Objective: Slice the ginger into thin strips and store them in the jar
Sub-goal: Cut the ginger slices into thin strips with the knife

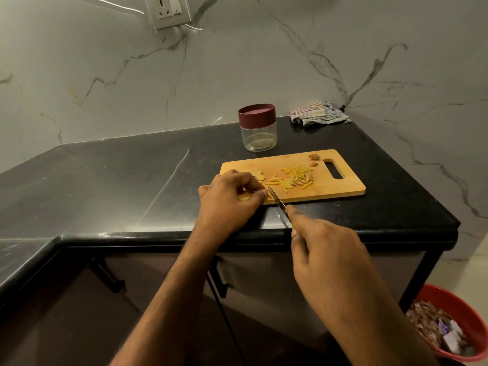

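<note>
Two hands are seen in the head view over a dark bench (pixel 132 180). A wooden cutting board (pixel 343 186) lies on the bench near its front edge, with its handle slot at the right end. The left hand (pixel 229 199) is placed on the left end of the board, its fingers curled down onto pieces of ginger (pixel 257 177), of which pale slices show just beyond the knuckles. The right hand (pixel 324 249) is closed round the handle of a knife (pixel 276 198), with the forefinger stretched along the spine; the blade tip is set on the board just beside the left fingertips. A heap of thin yellow ginger strips (pixel 293 178) is spread over the middle of the board, and two small brown offcuts (pixel 314 159) lie near the handle slot. A clear jar (pixel 260 137) with its maroon lid (pixel 256 116) on stands upright on the bench just beyond the board. A crumpled striped cloth (pixel 317 114) is left in the far right corner. A red tub (pixel 464 320) of scraps is seen on the floor at lower right.
</note>
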